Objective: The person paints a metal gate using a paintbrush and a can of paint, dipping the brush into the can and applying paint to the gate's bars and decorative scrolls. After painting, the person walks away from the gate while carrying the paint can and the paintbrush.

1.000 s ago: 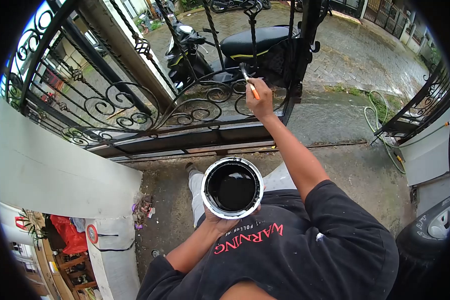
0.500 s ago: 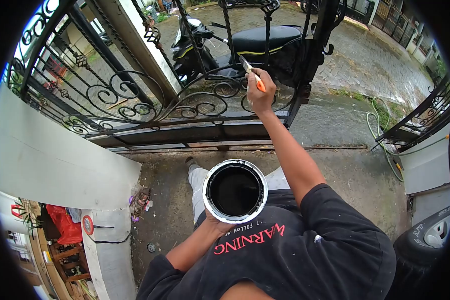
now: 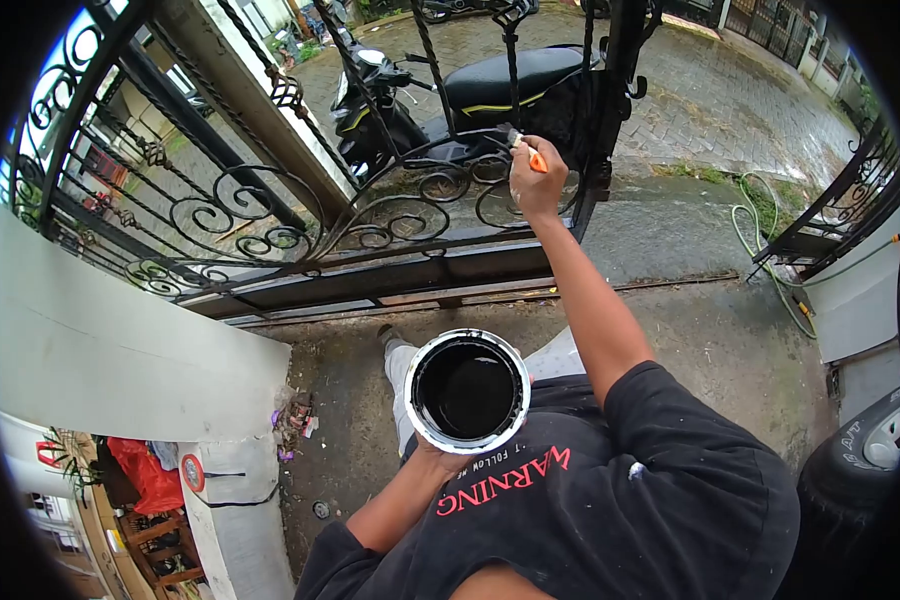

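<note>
My left hand is wrapped round the underside of a white bucket of black paint, held close against my body; most of its fingers are hidden beneath. With an outstretched arm, my right hand grips a paintbrush that has an orange-tipped handle. The dark bristles overlap a curved bar near the right end of the black wrought-iron gate. Scrolls and twisted upright bars make up this gate.
Behind the bars a black motorcycle stands on the paved lane. A green hose lies at the right, near another gate part. A car tyre is at lower right, and a white wall runs along the left.
My right hand and the paintbrush have moved slightly right and down along the gate. The bucket stays in my left hand, and the view has shifted a little.
</note>
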`<state>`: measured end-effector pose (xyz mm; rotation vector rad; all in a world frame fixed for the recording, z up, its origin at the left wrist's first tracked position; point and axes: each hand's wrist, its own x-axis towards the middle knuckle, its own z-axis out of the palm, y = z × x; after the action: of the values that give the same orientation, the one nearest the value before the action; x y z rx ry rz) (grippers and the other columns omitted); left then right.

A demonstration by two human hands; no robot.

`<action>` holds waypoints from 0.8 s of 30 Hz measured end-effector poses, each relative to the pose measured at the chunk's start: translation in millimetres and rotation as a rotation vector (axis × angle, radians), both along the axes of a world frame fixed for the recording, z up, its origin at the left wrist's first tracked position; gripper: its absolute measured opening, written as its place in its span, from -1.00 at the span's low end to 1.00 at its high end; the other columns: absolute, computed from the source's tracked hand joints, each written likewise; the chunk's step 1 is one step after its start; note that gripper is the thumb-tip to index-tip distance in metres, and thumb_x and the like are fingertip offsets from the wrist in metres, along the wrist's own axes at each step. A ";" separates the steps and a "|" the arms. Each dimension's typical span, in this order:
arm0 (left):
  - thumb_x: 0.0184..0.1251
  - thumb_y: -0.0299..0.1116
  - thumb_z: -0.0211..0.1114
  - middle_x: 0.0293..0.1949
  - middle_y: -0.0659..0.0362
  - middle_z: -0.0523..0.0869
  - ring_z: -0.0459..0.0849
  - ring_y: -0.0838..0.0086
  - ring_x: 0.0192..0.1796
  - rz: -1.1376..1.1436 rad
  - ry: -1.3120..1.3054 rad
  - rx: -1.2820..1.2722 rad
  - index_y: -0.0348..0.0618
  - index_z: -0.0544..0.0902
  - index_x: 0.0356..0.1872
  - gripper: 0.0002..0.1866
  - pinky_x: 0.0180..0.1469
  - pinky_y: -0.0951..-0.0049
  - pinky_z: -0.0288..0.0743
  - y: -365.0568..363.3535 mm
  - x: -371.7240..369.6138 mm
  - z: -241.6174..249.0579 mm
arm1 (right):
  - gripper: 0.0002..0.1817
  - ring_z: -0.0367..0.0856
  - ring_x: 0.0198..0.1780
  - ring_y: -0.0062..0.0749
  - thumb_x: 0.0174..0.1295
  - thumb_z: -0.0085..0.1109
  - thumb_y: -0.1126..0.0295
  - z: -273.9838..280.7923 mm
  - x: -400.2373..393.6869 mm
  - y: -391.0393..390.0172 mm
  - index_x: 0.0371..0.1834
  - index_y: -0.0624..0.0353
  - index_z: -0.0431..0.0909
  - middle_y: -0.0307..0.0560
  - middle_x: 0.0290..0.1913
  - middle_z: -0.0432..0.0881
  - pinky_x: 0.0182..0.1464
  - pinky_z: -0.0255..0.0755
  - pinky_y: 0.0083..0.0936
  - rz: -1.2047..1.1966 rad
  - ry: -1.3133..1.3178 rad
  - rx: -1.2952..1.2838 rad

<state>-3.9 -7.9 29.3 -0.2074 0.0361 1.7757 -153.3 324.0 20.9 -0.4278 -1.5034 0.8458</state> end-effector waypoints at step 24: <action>0.39 0.13 0.22 0.20 -0.24 0.58 0.59 0.00 0.25 0.011 -0.011 -0.031 -0.32 0.29 0.45 -0.17 0.25 0.03 0.48 17.0 10.6 37.7 | -0.85 0.66 -0.14 0.15 0.25 0.19 0.54 -24.6 18.1 -13.3 -0.14 0.35 0.59 0.20 -0.24 0.65 -0.06 0.55 -0.17 0.110 -0.110 0.319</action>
<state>6.7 9.1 67.1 -0.2401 0.0543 1.7860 -135.2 310.6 -3.7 -0.1585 -1.7421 0.6592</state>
